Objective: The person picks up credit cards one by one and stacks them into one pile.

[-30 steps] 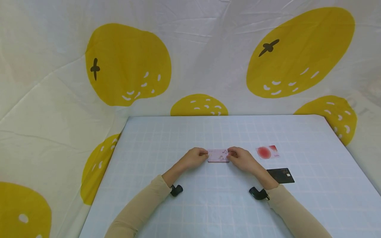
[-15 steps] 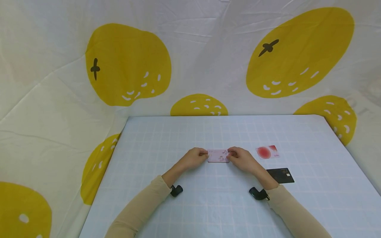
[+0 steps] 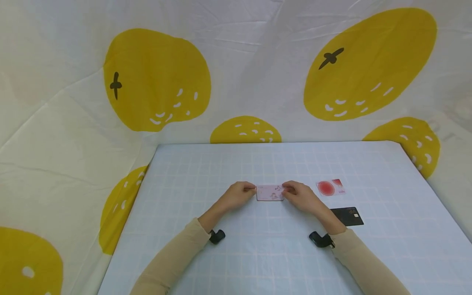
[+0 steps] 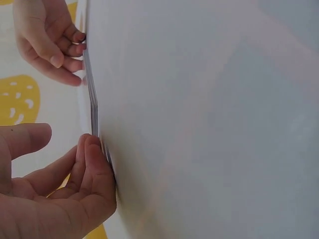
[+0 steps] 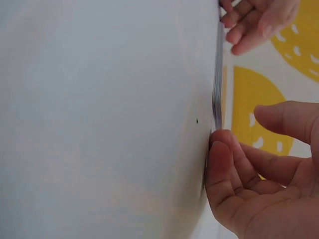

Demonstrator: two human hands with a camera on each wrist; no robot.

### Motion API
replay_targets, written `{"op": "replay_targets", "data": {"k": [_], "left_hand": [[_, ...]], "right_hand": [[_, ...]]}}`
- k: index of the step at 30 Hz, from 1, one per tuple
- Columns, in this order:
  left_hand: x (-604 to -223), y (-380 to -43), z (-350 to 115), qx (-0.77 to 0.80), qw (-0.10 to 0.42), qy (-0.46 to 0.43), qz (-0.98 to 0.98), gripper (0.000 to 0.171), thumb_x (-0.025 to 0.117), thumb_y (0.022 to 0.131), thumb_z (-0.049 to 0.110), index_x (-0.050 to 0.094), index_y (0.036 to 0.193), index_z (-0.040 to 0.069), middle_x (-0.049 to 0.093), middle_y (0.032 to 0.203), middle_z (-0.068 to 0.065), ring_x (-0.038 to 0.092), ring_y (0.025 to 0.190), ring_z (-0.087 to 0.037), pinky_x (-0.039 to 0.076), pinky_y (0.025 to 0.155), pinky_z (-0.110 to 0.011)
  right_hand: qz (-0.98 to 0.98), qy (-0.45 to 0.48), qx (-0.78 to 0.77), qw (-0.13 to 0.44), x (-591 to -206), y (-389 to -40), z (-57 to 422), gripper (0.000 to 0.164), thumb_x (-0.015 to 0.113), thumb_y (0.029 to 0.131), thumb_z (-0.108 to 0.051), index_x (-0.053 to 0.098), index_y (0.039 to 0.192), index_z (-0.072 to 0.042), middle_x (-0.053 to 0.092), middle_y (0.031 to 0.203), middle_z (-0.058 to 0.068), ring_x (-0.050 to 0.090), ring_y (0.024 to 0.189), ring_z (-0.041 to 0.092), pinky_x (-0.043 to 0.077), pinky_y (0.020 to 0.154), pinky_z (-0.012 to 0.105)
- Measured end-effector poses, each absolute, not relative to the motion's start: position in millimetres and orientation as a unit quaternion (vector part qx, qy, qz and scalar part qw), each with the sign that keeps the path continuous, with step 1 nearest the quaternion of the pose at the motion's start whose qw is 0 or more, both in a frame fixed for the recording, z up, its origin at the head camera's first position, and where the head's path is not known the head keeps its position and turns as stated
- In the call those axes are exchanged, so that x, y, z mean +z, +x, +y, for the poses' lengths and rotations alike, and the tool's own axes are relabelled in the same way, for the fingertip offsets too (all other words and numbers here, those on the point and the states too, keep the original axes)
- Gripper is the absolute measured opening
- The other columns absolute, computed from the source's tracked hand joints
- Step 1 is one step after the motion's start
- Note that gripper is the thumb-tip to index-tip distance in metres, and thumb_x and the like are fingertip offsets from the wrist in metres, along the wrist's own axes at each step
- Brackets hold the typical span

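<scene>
A stack of thin cards, topped by a pink card [image 3: 268,191], lies near the table's middle with its long side facing me. My left hand [image 3: 237,195] holds its left short end with thumb and fingertips. At the opposite end, the fingertips of my right hand [image 3: 300,197] grip the right short end. Layered edges of the card stack [image 4: 93,109] show between both hands in the left wrist view. The right wrist view shows the same stack [image 5: 218,74] edge-on, low at the table surface.
To the right of the stack lies a pale card with a red circle [image 3: 326,188]. A black card [image 3: 348,216] lies closer to me, partly covered by my right forearm. A white curtain [image 3: 250,73] with yellow fruit prints hangs behind the checked tabletop [image 3: 206,164].
</scene>
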State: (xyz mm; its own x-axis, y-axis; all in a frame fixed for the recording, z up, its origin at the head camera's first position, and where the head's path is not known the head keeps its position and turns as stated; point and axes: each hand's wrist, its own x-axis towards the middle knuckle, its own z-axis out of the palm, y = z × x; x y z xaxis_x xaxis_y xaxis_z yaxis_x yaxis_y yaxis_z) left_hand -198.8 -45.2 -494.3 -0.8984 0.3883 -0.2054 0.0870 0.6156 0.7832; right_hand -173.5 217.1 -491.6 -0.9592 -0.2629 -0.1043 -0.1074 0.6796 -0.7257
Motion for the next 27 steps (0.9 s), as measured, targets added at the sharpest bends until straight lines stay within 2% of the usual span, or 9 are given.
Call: {"op": "replay_targets", "data": {"k": [6, 11, 15, 20, 24, 27], "left_hand": [[-489, -201, -41, 0.462, 0.148, 0.143, 0.863, 0.031, 0.059, 0.101, 0.026, 0.069, 0.124, 0.008, 0.069, 0.116, -0.001, 0.063, 0.106, -0.015, 0.051, 0.092, -0.036], [-482, -200, -21, 0.496, 0.155, 0.153, 0.841, 0.032, 0.060, 0.100, 0.025, 0.068, 0.125, 0.007, 0.070, 0.110, 0.003, 0.063, 0.094, -0.011, 0.053, 0.084, -0.030], [-479, -197, 5, 0.510, 0.173, 0.164, 0.826, 0.033, 0.061, 0.100, 0.025, 0.067, 0.126, 0.006, 0.070, 0.102, 0.004, 0.064, 0.086, -0.008, 0.053, 0.077, -0.026], [-479, -193, 43, 0.538, 0.208, 0.184, 0.796, 0.031, 0.063, 0.100, 0.022, 0.067, 0.125, 0.005, 0.072, 0.100, -0.001, 0.067, 0.078, -0.011, 0.053, 0.073, -0.024], [-478, -193, 72, 0.548, 0.221, 0.191, 0.784, 0.032, 0.063, 0.100, 0.024, 0.067, 0.125, 0.006, 0.072, 0.099, 0.002, 0.066, 0.077, -0.009, 0.052, 0.073, -0.024], [-478, -195, 92, 0.544, 0.229, 0.181, 0.786, 0.034, 0.063, 0.100, 0.027, 0.066, 0.126, 0.006, 0.070, 0.098, 0.007, 0.066, 0.077, -0.008, 0.052, 0.073, -0.024]], "right_hand": [[0.911, -0.089, -0.396, 0.074, -487, -173, 230, 0.034, 0.063, 0.099, -0.018, 0.062, 0.128, 0.002, 0.068, 0.106, 0.010, 0.063, 0.090, 0.023, 0.054, 0.079, 0.036], [0.907, -0.074, -0.410, 0.064, -482, -177, 244, 0.034, 0.062, 0.100, -0.016, 0.062, 0.128, 0.003, 0.067, 0.105, 0.011, 0.061, 0.088, 0.023, 0.052, 0.075, 0.031], [0.913, -0.053, -0.401, 0.054, -478, -181, 258, 0.035, 0.061, 0.101, -0.018, 0.061, 0.129, 0.003, 0.067, 0.106, 0.014, 0.061, 0.090, 0.025, 0.052, 0.075, 0.033], [0.921, -0.025, -0.388, 0.038, -473, -184, 278, 0.037, 0.059, 0.102, -0.021, 0.060, 0.130, 0.003, 0.066, 0.108, 0.016, 0.063, 0.091, 0.027, 0.051, 0.073, 0.034], [0.922, -0.003, -0.384, 0.039, -470, -184, 296, 0.041, 0.055, 0.103, -0.024, 0.057, 0.133, 0.003, 0.064, 0.113, 0.020, 0.062, 0.093, 0.032, 0.052, 0.073, 0.036], [0.924, 0.009, -0.381, 0.037, -468, -184, 309, 0.044, 0.053, 0.104, -0.026, 0.054, 0.136, 0.003, 0.061, 0.119, 0.025, 0.061, 0.099, 0.038, 0.056, 0.078, 0.043]]}}
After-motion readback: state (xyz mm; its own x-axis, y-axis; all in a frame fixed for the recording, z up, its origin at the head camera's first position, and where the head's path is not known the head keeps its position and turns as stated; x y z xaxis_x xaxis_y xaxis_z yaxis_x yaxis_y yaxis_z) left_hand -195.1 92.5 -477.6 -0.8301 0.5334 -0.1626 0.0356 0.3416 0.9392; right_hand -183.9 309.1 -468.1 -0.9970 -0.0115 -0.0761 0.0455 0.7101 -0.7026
